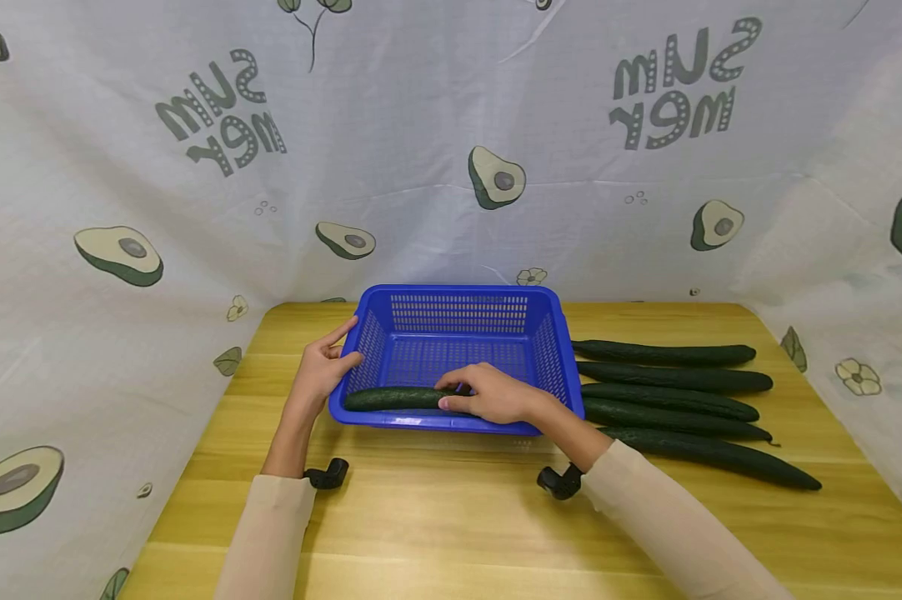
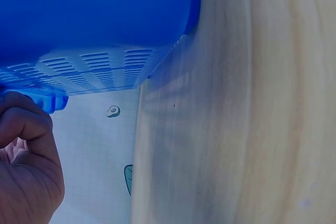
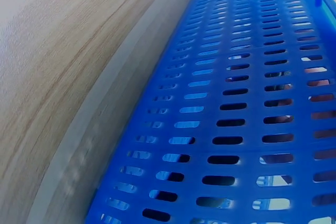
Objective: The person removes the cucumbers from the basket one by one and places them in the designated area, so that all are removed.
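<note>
A blue plastic basket (image 1: 451, 350) with slotted walls stands on the table. My left hand (image 1: 318, 372) grips its left rim, the thumb over the edge; in the left wrist view that hand (image 2: 26, 161) shows curled fingers by the rim. Inside, along the near wall, lies one dark green cucumber (image 1: 391, 398). My right hand (image 1: 496, 393) reaches over the near rim and holds the cucumber's right part between thumb and fingers, hiding that end. The right wrist view is filled by the basket's outer wall (image 3: 231, 124), with the hand showing only in pieces through the slots.
Several more cucumbers (image 1: 676, 380) lie side by side on the wooden table (image 1: 436, 517), right of the basket and partly under the right forearm. A white curtain (image 1: 421, 142) printed with avocados hangs behind the table and along both sides.
</note>
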Tool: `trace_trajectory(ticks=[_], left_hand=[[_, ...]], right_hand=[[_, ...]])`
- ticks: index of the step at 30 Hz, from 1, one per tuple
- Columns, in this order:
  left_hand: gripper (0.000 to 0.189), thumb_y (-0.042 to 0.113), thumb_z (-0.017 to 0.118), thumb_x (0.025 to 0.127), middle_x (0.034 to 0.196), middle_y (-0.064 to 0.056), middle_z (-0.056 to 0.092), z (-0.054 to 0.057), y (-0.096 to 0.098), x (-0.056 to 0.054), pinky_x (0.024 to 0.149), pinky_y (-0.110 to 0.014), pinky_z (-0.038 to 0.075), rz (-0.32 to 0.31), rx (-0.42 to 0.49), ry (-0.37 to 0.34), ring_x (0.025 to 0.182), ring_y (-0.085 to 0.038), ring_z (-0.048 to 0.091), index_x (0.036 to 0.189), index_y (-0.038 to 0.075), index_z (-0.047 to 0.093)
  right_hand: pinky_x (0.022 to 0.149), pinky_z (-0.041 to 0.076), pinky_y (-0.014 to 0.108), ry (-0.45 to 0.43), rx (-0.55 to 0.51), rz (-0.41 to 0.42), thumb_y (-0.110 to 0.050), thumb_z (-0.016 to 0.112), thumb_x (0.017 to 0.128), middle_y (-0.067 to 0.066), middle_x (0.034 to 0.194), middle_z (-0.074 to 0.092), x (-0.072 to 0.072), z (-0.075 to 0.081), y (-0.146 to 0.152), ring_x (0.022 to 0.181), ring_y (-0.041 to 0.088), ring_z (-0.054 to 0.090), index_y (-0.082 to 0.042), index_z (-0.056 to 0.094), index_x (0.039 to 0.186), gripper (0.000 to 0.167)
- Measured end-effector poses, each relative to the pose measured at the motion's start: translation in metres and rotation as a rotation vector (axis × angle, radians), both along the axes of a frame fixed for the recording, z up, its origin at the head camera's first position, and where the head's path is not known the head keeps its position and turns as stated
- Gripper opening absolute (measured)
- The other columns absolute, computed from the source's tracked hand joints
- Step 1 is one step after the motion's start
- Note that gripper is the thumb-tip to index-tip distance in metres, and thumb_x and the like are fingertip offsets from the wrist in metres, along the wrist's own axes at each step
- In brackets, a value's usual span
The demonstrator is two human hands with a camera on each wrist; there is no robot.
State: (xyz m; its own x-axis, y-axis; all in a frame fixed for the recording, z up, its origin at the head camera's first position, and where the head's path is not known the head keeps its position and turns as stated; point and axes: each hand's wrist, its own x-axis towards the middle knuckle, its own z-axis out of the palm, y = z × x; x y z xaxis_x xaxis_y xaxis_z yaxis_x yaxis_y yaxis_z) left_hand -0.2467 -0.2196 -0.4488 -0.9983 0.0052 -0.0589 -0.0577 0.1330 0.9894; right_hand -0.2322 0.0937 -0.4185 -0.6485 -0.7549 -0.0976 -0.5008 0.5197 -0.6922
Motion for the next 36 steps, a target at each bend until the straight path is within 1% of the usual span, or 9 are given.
trace_trajectory(ticks=[4, 8, 11, 14, 18, 21, 27, 31, 36], left_hand=[[0.072, 0.000, 0.068, 0.090, 0.098, -0.025, 0.077, 0.000, 0.001, -0.001, 0.063, -0.028, 0.061, 0.007, 0.001, 0.005, 0.073, -0.017, 0.076, 0.154, 0.027, 0.050], [0.072, -0.001, 0.068, 0.090, 0.098, -0.026, 0.076, 0.000, 0.003, -0.002, 0.060, -0.028, 0.060, 0.008, 0.010, 0.009, 0.068, -0.015, 0.074, 0.154, 0.026, 0.051], [0.072, -0.001, 0.068, 0.090, 0.091, -0.021, 0.077, 0.000, 0.003, -0.002, 0.057, -0.026, 0.058, 0.005, 0.010, 0.011, 0.061, -0.011, 0.069, 0.154, 0.025, 0.050], [0.072, -0.001, 0.068, 0.091, 0.079, -0.010, 0.076, 0.000, 0.004, -0.002, 0.055, -0.025, 0.057, 0.003, 0.006, 0.012, 0.057, -0.008, 0.063, 0.155, 0.024, 0.049], [0.070, -0.001, 0.067, 0.093, 0.072, 0.004, 0.073, 0.001, 0.005, -0.003, 0.057, -0.026, 0.058, 0.005, 0.006, 0.005, 0.059, -0.008, 0.066, 0.156, 0.024, 0.049], [0.070, 0.000, 0.068, 0.093, 0.071, 0.005, 0.073, 0.003, 0.005, -0.003, 0.059, -0.027, 0.060, 0.005, 0.010, -0.008, 0.061, -0.010, 0.069, 0.156, 0.025, 0.049], [0.073, 0.000, 0.067, 0.092, 0.069, 0.004, 0.072, 0.003, 0.004, -0.001, 0.055, -0.026, 0.057, -0.011, 0.013, -0.024, 0.056, -0.010, 0.065, 0.156, 0.028, 0.047], [0.071, 0.002, 0.068, 0.093, 0.070, 0.004, 0.072, 0.002, 0.003, 0.000, 0.058, -0.028, 0.060, -0.009, 0.018, -0.021, 0.058, -0.012, 0.068, 0.156, 0.027, 0.047], [0.069, 0.006, 0.070, 0.094, 0.076, 0.002, 0.075, 0.001, 0.001, 0.001, 0.063, -0.034, 0.063, -0.004, 0.009, -0.022, 0.068, -0.023, 0.075, 0.156, 0.026, 0.047]], right_hand=[[0.099, 0.054, 0.044, 0.005, -0.015, -0.041, -0.034, 0.057, 0.106, 0.007, 0.131, 0.069, 0.002, 0.003, 0.004, 0.120, 0.025, 0.065, -0.011, 0.065, 0.138, 0.040], [0.098, 0.054, 0.043, 0.001, -0.040, -0.094, -0.034, 0.057, 0.106, 0.005, 0.130, 0.069, 0.003, 0.007, 0.008, 0.118, 0.023, 0.064, -0.012, 0.064, 0.140, 0.041], [0.098, 0.053, 0.041, 0.011, -0.070, -0.121, -0.033, 0.058, 0.106, 0.003, 0.128, 0.069, 0.002, 0.012, 0.010, 0.116, 0.020, 0.064, -0.014, 0.063, 0.141, 0.040], [0.097, 0.053, 0.041, 0.036, -0.103, -0.131, -0.031, 0.058, 0.106, 0.002, 0.126, 0.068, 0.002, 0.019, 0.012, 0.114, 0.020, 0.063, -0.014, 0.062, 0.140, 0.039], [0.093, 0.054, 0.040, 0.070, -0.126, -0.136, -0.030, 0.056, 0.107, 0.003, 0.127, 0.068, 0.003, 0.031, 0.014, 0.111, 0.018, 0.064, -0.014, 0.061, 0.141, 0.039], [0.090, 0.053, 0.038, 0.091, -0.136, -0.137, -0.029, 0.055, 0.107, 0.003, 0.127, 0.068, 0.004, 0.040, 0.016, 0.106, 0.016, 0.064, -0.014, 0.061, 0.142, 0.039], [0.084, 0.052, 0.037, 0.135, -0.148, -0.133, -0.027, 0.055, 0.107, 0.004, 0.122, 0.070, 0.009, 0.054, 0.021, 0.096, 0.017, 0.063, -0.013, 0.062, 0.141, 0.037], [0.094, 0.053, 0.043, 0.159, -0.151, -0.153, -0.029, 0.055, 0.107, 0.005, 0.133, 0.067, 0.013, 0.061, 0.026, 0.110, 0.020, 0.064, -0.014, 0.061, 0.142, 0.038], [0.106, 0.049, 0.050, 0.181, -0.166, -0.191, -0.032, 0.055, 0.107, 0.004, 0.144, 0.062, 0.018, 0.075, 0.033, 0.132, 0.025, 0.058, -0.015, 0.061, 0.143, 0.040]])
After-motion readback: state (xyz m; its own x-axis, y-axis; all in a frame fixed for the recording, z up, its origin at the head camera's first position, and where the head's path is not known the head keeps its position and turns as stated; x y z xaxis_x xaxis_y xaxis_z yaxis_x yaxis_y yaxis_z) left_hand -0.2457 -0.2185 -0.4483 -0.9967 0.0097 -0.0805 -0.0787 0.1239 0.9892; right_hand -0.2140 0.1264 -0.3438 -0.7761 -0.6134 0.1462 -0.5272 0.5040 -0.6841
